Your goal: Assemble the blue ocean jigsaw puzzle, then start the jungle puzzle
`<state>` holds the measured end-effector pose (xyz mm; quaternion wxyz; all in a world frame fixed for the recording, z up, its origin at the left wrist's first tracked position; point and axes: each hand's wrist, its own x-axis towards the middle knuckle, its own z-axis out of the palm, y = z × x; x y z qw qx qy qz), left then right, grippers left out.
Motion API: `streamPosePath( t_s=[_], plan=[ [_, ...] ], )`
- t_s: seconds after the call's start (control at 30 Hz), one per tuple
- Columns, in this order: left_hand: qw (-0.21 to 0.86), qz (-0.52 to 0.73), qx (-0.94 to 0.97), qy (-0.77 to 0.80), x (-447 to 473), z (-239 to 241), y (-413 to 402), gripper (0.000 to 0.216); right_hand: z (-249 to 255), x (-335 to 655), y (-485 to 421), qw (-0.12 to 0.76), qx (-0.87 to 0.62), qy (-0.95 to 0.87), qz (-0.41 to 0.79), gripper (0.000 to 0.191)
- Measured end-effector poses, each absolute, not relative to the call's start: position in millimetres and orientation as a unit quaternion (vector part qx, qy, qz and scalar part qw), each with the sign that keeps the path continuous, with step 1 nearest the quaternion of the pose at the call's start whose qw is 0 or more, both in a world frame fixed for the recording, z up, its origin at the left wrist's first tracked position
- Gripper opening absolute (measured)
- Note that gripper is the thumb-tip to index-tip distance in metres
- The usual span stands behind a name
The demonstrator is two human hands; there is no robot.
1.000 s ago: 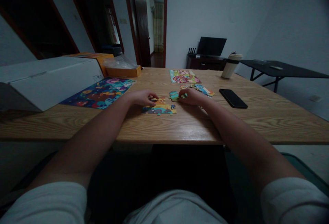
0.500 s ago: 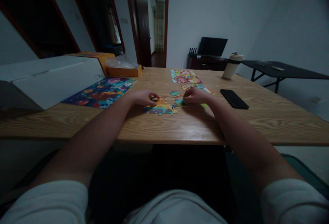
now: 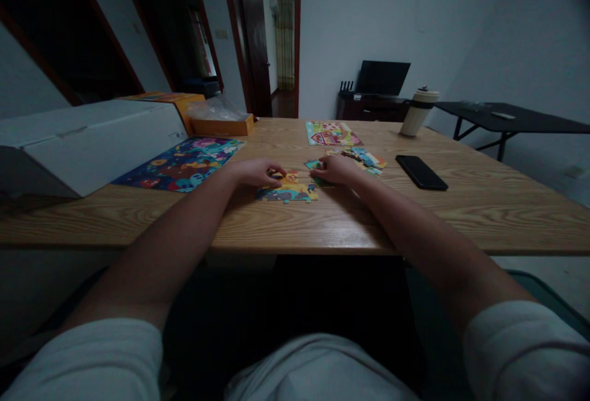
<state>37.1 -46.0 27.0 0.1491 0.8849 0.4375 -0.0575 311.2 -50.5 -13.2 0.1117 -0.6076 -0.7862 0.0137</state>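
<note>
A partly joined jigsaw puzzle point(image 3: 292, 194), with yellow, teal and grey parts, lies flat on the wooden table. My left hand point(image 3: 259, 173) rests at its left edge, thumb and curled fingers apart and touching the pieces. To the right, my right hand point(image 3: 338, 169) is closed on a green puzzle piece point(image 3: 318, 175), which its fingers partly cover. More loose puzzle pieces point(image 3: 369, 160) lie in a heap just behind and beside my right hand.
Behind lies a pink and green picture sheet point(image 3: 332, 134). At left are a dark blue picture sheet point(image 3: 184, 164), a long white box point(image 3: 96, 140) and an orange box point(image 3: 224, 126) with clear plastic. A black phone point(image 3: 421, 172) and a cream tumbler point(image 3: 417, 113) stand right.
My right hand has moved left toward the joined puzzle, uncovering more of the loose pieces behind it. My left hand has stayed at the puzzle's left edge.
</note>
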Motion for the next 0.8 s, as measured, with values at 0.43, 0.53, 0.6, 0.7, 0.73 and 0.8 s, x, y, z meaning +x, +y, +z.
streamPosePath(
  t_s=[0.43,0.53,0.6,0.7,0.73,0.8],
  plan=[
    [0.147,-0.069,0.871,0.464,41,31,-54,0.080,-23,314,-41,0.225,-0.575,-0.786,-0.008,0.042],
    [0.142,-0.063,0.869,0.470,37,27,-48,0.079,-27,315,-40,0.294,-0.532,-0.794,0.015,0.045],
    [0.137,-0.059,0.873,0.464,35,24,-43,0.079,-28,316,-39,0.319,-0.521,-0.790,0.057,0.041],
    [0.137,-0.054,0.877,0.457,33,20,-37,0.079,-27,317,-36,0.336,-0.519,-0.774,0.134,0.029],
    [0.134,-0.053,0.877,0.458,33,19,-36,0.079,-26,317,-36,0.347,-0.516,-0.766,0.160,0.026],
    [0.117,-0.050,0.877,0.464,36,17,-35,0.080,-21,318,-37,0.378,-0.510,-0.743,0.213,0.024]
  ],
)
